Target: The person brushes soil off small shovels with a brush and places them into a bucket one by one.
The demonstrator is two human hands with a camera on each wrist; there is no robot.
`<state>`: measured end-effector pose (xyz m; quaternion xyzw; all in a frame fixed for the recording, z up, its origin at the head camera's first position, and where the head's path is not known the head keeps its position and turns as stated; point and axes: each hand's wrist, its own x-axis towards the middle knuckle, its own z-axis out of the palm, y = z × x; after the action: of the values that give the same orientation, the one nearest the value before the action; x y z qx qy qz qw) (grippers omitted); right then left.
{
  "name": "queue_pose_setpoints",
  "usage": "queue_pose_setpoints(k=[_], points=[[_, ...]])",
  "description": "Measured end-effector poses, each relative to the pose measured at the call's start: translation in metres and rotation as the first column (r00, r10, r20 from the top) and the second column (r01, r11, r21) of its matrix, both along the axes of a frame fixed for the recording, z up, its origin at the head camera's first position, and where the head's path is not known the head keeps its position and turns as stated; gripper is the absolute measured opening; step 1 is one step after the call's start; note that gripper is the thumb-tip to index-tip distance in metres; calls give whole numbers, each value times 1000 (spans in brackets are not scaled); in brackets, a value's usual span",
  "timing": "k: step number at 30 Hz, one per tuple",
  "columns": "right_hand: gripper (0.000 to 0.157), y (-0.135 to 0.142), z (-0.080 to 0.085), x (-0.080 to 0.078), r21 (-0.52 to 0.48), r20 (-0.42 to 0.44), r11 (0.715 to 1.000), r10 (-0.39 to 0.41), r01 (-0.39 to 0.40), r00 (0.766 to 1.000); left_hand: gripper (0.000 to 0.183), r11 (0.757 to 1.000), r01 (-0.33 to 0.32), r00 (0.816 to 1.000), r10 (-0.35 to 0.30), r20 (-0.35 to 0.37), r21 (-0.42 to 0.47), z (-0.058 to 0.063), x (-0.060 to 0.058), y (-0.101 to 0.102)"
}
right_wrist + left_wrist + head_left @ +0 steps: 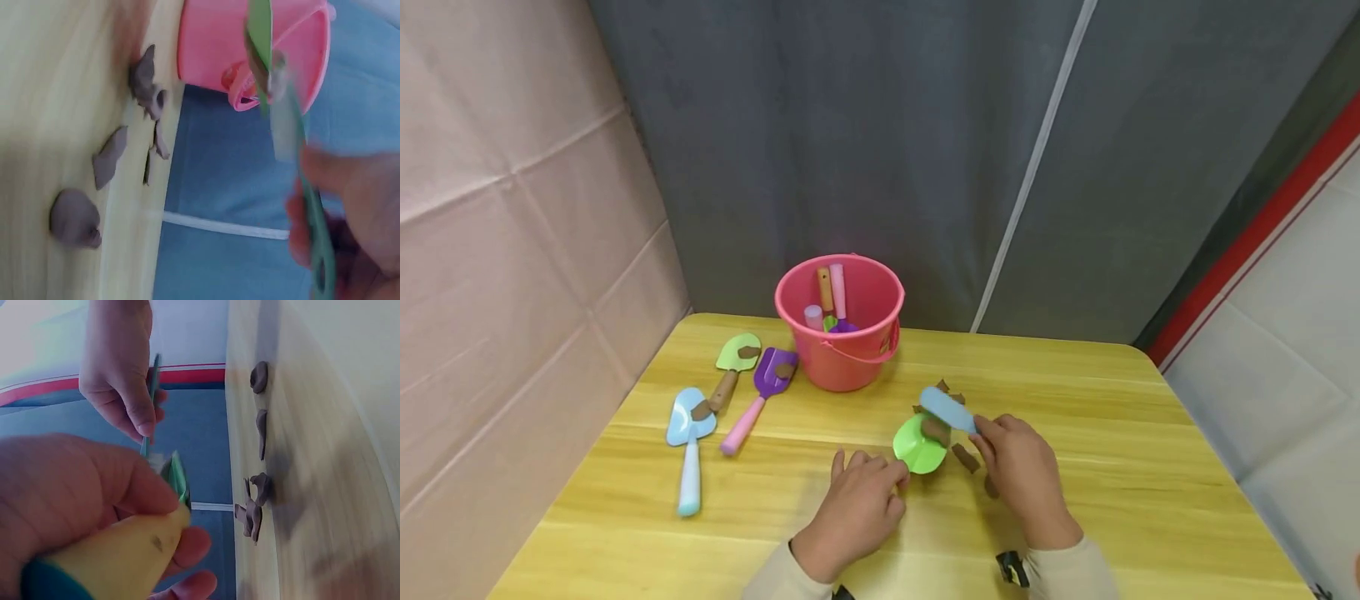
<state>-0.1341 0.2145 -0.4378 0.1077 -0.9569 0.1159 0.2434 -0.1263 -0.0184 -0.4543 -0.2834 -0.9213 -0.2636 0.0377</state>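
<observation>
My left hand (861, 510) grips the wooden handle (119, 556) of a small green toy shovel (916, 450), held up off the table. Brown clay (936, 431) lies on the shovel's blade. Between the thumb and fingers of my right hand (1021, 468) is a light blue plastic spatula (946, 408), its flat blade over the clay at the shovel's edge. In the right wrist view the spatula blade is blurred where it meets the shovel (259, 31). Several brown clay pieces (966, 457) lie on the table beneath and beside both tools.
A pink bucket (842, 367) with several handled tools inside stands at the table's back. Left of it lie a green shovel (739, 353), a purple shovel (772, 373) and a blue shovel (689, 454), each with clay on or against it. A grey curtain (850, 125) hangs behind the table.
</observation>
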Motion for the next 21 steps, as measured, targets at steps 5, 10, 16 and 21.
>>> queue_pose_setpoints(k=[5, 10, 16, 21], points=[[26, 4, 3, 1, -56, -22, 998, -37, 35, 999, 17, 1000, -18, 1000, 18, -14, -5, 0, 0, -2], [24, 6, 2, 2, 0, 102, 993, 117, -117, 988, 18, 1000, -29, 999, 29, 13, -8, 2, -2, -5], [25, 1, -3, 0, -12, -9, 1000, 17, -17, 1000, 18, 1000, -7, 1000, 7, 30, -7, -1, 2, -4], [26, 3, 0, 1, -35, -3, 999, 11, -11, 1000, 18, 999, -36, 999, 36, 21, -18, -3, 1, -7]])
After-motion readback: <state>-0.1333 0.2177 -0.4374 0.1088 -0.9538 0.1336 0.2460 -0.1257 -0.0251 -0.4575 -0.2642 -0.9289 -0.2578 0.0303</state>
